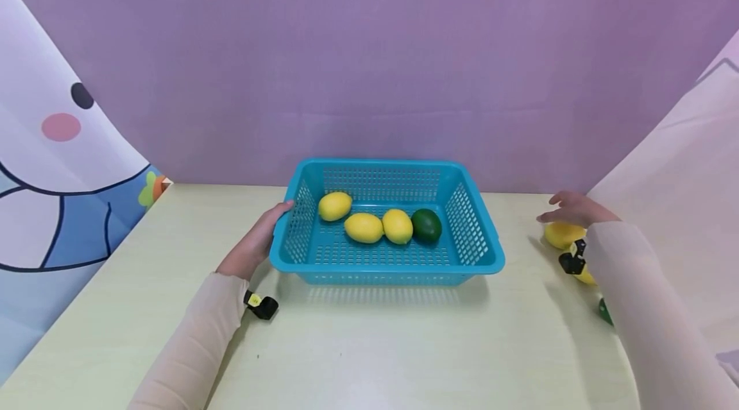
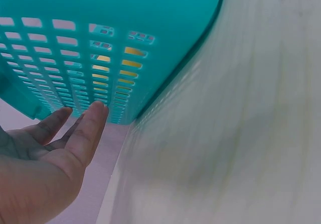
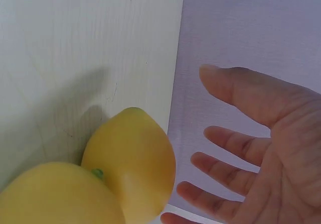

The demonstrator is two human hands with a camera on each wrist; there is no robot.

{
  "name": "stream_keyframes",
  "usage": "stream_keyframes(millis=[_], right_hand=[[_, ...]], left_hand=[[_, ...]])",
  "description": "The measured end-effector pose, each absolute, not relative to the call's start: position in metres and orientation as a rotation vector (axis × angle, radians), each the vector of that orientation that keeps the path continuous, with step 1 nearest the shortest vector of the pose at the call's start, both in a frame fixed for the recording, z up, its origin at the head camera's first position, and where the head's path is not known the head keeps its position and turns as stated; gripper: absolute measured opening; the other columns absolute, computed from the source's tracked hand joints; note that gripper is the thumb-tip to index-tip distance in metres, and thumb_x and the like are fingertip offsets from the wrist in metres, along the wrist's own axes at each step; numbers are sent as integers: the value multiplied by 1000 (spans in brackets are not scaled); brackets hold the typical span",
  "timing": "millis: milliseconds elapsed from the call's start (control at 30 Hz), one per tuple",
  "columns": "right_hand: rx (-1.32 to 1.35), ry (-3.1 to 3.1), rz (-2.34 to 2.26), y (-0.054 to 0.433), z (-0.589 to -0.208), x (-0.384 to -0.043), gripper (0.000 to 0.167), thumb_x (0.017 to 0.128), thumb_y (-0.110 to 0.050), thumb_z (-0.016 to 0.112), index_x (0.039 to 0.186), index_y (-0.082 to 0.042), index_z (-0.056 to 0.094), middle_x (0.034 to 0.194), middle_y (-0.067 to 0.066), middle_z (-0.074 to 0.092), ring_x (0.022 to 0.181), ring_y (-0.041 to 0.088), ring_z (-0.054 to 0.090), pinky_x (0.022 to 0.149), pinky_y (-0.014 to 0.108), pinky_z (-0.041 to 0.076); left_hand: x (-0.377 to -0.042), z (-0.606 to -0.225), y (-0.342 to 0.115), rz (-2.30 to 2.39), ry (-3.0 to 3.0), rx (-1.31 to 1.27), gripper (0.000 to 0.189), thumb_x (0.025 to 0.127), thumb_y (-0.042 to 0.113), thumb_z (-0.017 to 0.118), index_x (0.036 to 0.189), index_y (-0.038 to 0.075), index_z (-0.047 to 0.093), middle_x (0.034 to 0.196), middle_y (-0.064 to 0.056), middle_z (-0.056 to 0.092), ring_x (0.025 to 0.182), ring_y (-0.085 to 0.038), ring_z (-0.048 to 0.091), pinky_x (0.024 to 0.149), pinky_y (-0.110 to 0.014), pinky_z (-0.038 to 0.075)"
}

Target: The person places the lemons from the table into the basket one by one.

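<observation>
A blue perforated plastic basket [image 1: 387, 275] holds several yellow lemons [image 1: 364, 228] and a dark green avocado-like fruit [image 1: 426, 226]. At its left end, my left hand [image 1: 254, 243] touches the outer wall near the rim; in the left wrist view its fingers [image 2: 90, 128] are fairly straight against the perforated side. Over on the right, my right hand [image 1: 577, 210] hovers just above a lemon [image 1: 562, 235], fingers spread and nothing in them. The right wrist view has that lemon [image 3: 131, 158] beside the hand, with another lemon [image 3: 55, 199] in front of it.
Partly behind the right forearm, a second lemon [image 1: 586, 275] and a green item [image 1: 604, 311] lie on the pale wooden table [image 1: 369, 358]. A purple cloth [image 1: 369, 63] hangs along the table's back edge, with printed cloth [image 1: 58, 217] on the left and pale cloth on the right.
</observation>
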State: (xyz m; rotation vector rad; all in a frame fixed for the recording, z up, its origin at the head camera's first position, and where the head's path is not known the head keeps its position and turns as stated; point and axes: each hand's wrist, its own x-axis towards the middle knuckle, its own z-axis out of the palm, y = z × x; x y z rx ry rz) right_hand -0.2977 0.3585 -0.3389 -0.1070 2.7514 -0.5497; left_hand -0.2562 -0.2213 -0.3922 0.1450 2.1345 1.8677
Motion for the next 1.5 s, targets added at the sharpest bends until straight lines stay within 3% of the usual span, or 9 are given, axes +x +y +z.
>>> stream_keyframes(millis=[267, 533, 967, 1500], right_hand=[[-40, 2706, -501, 360, -345, -301, 82, 85, -47, 62, 135, 10, 32, 137, 39, 23, 120, 56, 28, 93, 68, 31], [-62, 2670, -403, 369, -354, -308, 82, 83, -49, 63, 133, 9, 34, 135, 38, 30, 115, 55, 35, 87, 67, 37], [-101, 2650, -395, 371, -353, -306, 73, 82, -38, 66, 129, 11, 38, 131, 38, 33, 114, 54, 38, 86, 62, 40], [-43, 2614, -363, 375, -361, -310, 74, 79, -36, 70, 127, 10, 38, 127, 38, 38, 109, 51, 42, 84, 59, 41]], left_hand=[[-260, -393, -221, 1873, 2133, 140, 72, 97, 53, 27, 153, 14, 2, 150, -24, 24, 132, -45, 34, 101, -57, 37], [-261, -393, -220, 1887, 2138, 152, 71, 97, 53, 28, 153, 16, 3, 151, -24, 22, 132, -46, 33, 100, -58, 36], [-261, -394, -220, 1897, 2124, 158, 72, 97, 53, 29, 153, 14, 4, 148, -25, 26, 130, -45, 36, 98, -55, 39], [-260, -394, -221, 1893, 2120, 167, 72, 98, 52, 27, 153, 13, 1, 149, -26, 23, 132, -46, 33, 99, -56, 38]])
